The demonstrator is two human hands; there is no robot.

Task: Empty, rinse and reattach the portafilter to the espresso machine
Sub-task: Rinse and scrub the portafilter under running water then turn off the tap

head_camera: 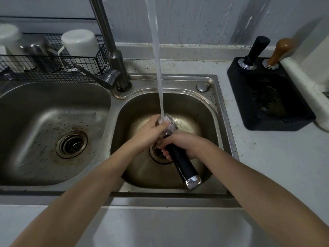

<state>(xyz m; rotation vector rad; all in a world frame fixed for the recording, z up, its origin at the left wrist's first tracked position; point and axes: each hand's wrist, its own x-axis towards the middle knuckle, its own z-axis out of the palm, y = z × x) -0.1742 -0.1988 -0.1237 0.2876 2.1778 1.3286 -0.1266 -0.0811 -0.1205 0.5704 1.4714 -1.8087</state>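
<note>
Right hand (pixel 185 143) wrapped around glossy black chrome-capped portafilter (pixel 183 164) handle, over small steel sink (pixel 210 111). Left hand (pixel 153 129) cupped on its metal head, probably gripping; water stream (pixel 158 59) blurs it.

Single head-worn wide-angle view, looking forward and steeply down over double sink (pixel 216 97), sitting close above counter (pixel 277 157). Forearms entering from bottom edge; wall (pixel 195 20) filling top. Frame edges bending. No second view sharing scene.

2 bare forearms, left hand (pixel 151 130) and right hand (pixel 185 145), no sleeves, rings or watch.
</note>
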